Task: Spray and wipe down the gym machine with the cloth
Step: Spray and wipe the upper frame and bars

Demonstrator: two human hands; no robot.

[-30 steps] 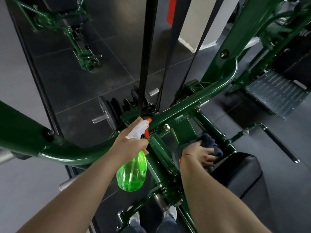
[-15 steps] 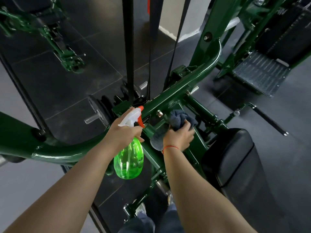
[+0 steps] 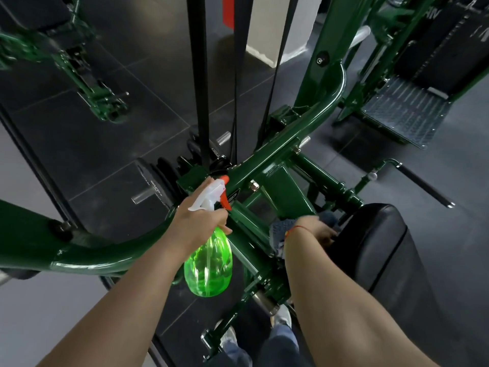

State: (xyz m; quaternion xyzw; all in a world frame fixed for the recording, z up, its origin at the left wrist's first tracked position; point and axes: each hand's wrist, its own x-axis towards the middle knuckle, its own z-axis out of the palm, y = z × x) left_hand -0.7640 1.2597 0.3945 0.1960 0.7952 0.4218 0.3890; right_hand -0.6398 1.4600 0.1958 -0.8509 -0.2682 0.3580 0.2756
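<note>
The dark green, glossy steel-tube gym machine (image 3: 277,181) fills the frame from the lower left to the upper right, its brackets and bolts crowding the centre. The black padded vinyl seat pad (image 3: 378,250) sits at the lower right, close against the frame. Just left of centre we carry the translucent bright green plastic spray bottle (image 3: 209,263), white head and orange trigger uppermost, nozzle aimed toward the centre bracket. Our left hand (image 3: 199,225) is wrapped around its neck, and no finger shows on the trigger. Our right hand (image 3: 313,229), blurred, is down in the gap between frame and pad, fingers curled around the bunched blue-grey terry cloth (image 3: 279,230), which shows at the wrist and again past the knuckles. We judge the step in hand to be wiping this tight joint. To do it well, we should keep the cloth flat under the fingers, not balled up, work it along the tube and around the bolt heads, run it down the pad's edge where grime likely gathers, and keep the bottle clear of the wiping arm. If the metal drags dry, a short spray comes first.
</note>
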